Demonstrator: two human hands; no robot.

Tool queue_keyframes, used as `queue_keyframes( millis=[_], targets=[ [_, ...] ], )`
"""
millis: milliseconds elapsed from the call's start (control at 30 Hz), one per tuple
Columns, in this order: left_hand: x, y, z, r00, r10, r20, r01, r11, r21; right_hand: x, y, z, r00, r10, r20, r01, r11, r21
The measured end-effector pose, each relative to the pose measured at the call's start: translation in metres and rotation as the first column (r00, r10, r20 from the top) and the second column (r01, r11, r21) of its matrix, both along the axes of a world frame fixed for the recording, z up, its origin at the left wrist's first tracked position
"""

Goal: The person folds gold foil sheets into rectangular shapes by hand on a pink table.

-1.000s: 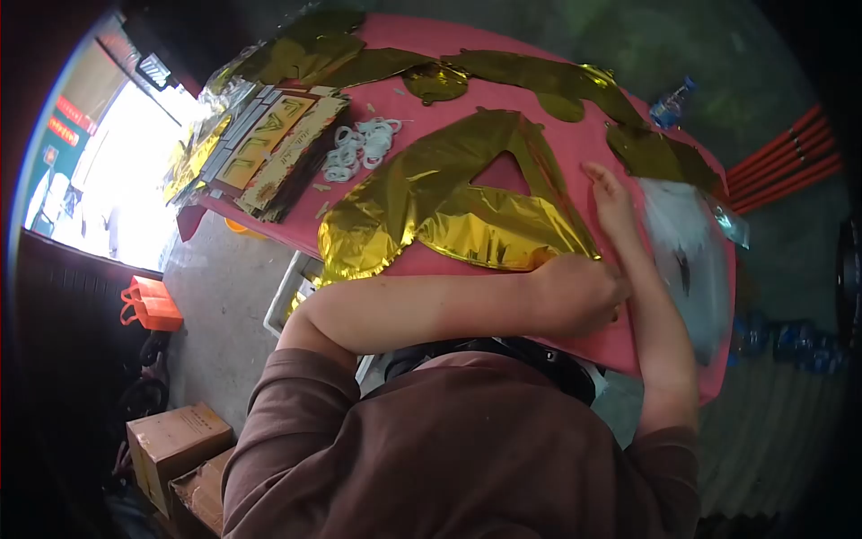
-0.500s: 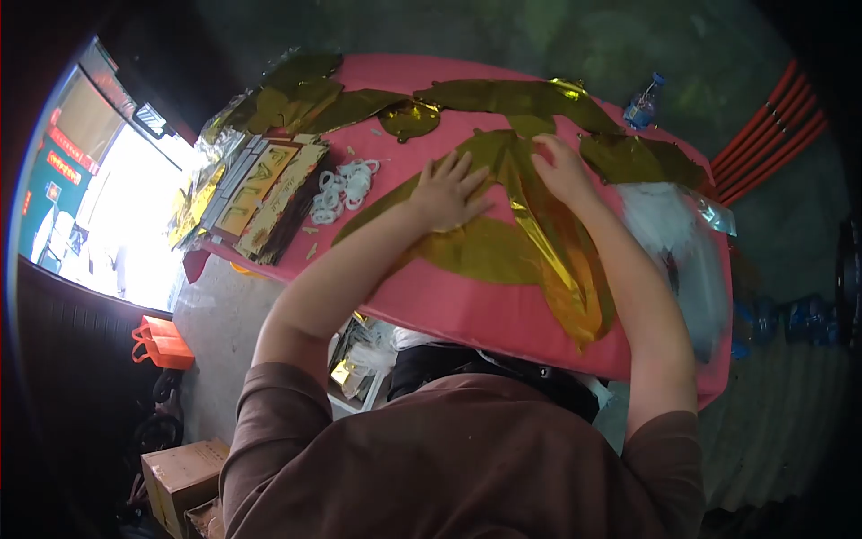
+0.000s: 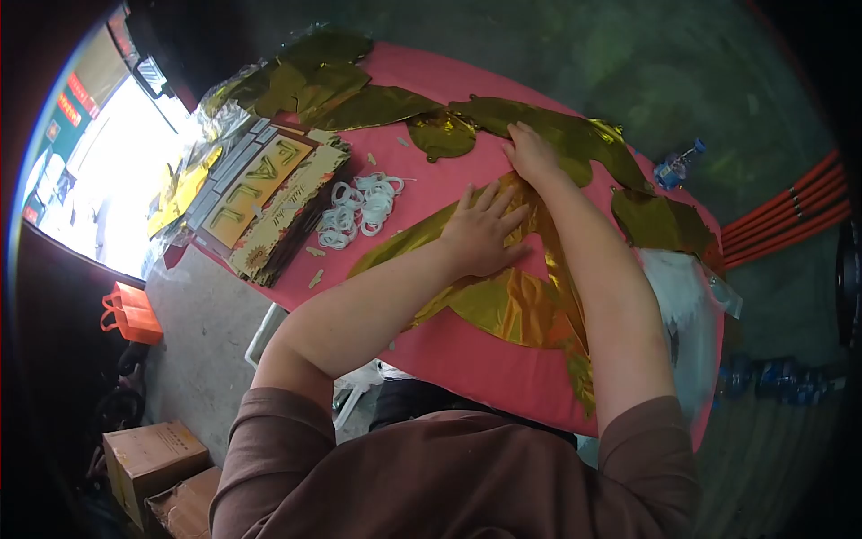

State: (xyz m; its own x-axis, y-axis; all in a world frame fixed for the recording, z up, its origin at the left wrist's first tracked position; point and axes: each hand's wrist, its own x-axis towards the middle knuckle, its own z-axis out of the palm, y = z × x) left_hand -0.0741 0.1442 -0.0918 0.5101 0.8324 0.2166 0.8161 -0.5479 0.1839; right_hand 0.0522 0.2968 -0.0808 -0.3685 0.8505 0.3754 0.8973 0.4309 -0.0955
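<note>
A flat, uninflated gold foil balloon (image 3: 512, 305) lies creased across the near middle of the pink-covered table (image 3: 503, 373). My left hand (image 3: 485, 232) rests on it, palm down with fingers spread. Farther away, my right hand (image 3: 532, 154) reaches beyond the balloon's upper end, fingers extended and holding nothing visible. Its fingertips are beside another flat gold foil balloon (image 3: 557, 130) in the back row. My right forearm covers part of the nearer balloon's right side.
At left are stacked "FALL" cards (image 3: 256, 193) and white ribbon coils (image 3: 355, 211). Clear plastic bags (image 3: 678, 305) lie at the right edge, with a small bottle (image 3: 678, 166) behind. Orange poles (image 3: 790, 211) stand to the right. Cardboard boxes (image 3: 153, 458) sit on the floor.
My right hand has moved from the balloon's upper end toward the back row. The balloon's lower right strip is narrower and shifted. The camera view has turned slightly.
</note>
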Motion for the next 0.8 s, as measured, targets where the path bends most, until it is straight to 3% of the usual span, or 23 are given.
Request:
queue_keyframes(
  millis=[133, 200, 233, 300, 333, 400, 433, 500, 533, 600, 633, 700, 733, 800],
  targets=[
    [0.0, 0.001, -0.002, 1.0, -0.001, 0.028, 0.001, 1.0, -0.008, -0.005, 0.015, 0.009, 0.981, -0.046, 0.188, 0.068, 0.991, -0.112],
    [0.0, 0.001, -0.003, 0.999, -0.003, 0.046, 0.002, 1.0, 0.007, 0.001, 0.025, 0.005, 0.924, 0.055, 0.38, -0.092, 0.993, 0.08],
    [-0.001, 0.001, -0.003, 0.999, 0.001, 0.046, -0.001, 1.0, 0.003, 0.002, 0.027, 0.005, 0.923, 0.059, 0.38, -0.095, 0.993, 0.076],
    [0.0, 0.001, -0.003, 0.998, 0.002, 0.055, -0.002, 1.0, -0.01, 0.003, 0.029, 0.006, 0.993, 0.032, 0.118, -0.045, 0.993, 0.108],
    [0.0, 0.001, -0.004, 0.998, 0.002, 0.059, -0.001, 1.0, -0.012, 0.003, 0.03, 0.009, 0.992, 0.031, 0.121, -0.045, 0.993, 0.106],
    [0.001, 0.001, -0.003, 0.999, 0.008, 0.047, -0.008, 1.0, 0.0, 0.004, 0.031, 0.012, 0.987, -0.103, -0.127, 0.099, 0.994, -0.036],
    [0.001, 0.001, -0.003, 0.999, 0.006, 0.048, -0.006, 1.0, 0.001, 0.009, 0.036, 0.011, 0.987, -0.105, -0.125, 0.101, 0.994, -0.036],
    [0.001, 0.001, -0.003, 0.999, 0.005, 0.046, -0.005, 1.0, -0.004, 0.023, 0.053, 0.007, 0.894, -0.122, -0.431, -0.042, 0.935, -0.351],
    [0.001, 0.0, -0.003, 0.999, 0.003, 0.045, -0.003, 1.0, -0.005, 0.029, 0.058, 0.005, 0.894, -0.124, -0.431, -0.04, 0.935, -0.352],
    [0.001, 0.0, -0.003, 0.998, 0.013, 0.055, -0.016, 0.999, 0.041, 0.04, 0.063, 0.003, 0.728, -0.204, -0.655, -0.157, 0.88, -0.448],
    [0.002, 0.0, -0.002, 0.998, 0.01, 0.056, -0.012, 0.999, 0.041, 0.043, 0.062, 0.001, 0.727, -0.207, -0.654, -0.153, 0.881, -0.448],
    [0.001, 0.0, -0.001, 0.999, 0.007, 0.036, -0.006, 1.0, -0.018, 0.047, 0.06, 0.0, 0.569, -0.258, -0.781, -0.074, 0.93, -0.361],
    [0.0, 0.0, 0.0, 0.999, 0.006, 0.036, -0.005, 1.0, -0.014, 0.049, 0.059, 0.0, 0.569, -0.256, -0.782, -0.073, 0.931, -0.358],
    [0.0, 0.0, 0.002, 1.0, 0.002, 0.025, -0.002, 1.0, -0.024, 0.052, 0.054, 0.004, 0.573, -0.327, -0.751, 0.09, 0.936, -0.339]
  ],
)
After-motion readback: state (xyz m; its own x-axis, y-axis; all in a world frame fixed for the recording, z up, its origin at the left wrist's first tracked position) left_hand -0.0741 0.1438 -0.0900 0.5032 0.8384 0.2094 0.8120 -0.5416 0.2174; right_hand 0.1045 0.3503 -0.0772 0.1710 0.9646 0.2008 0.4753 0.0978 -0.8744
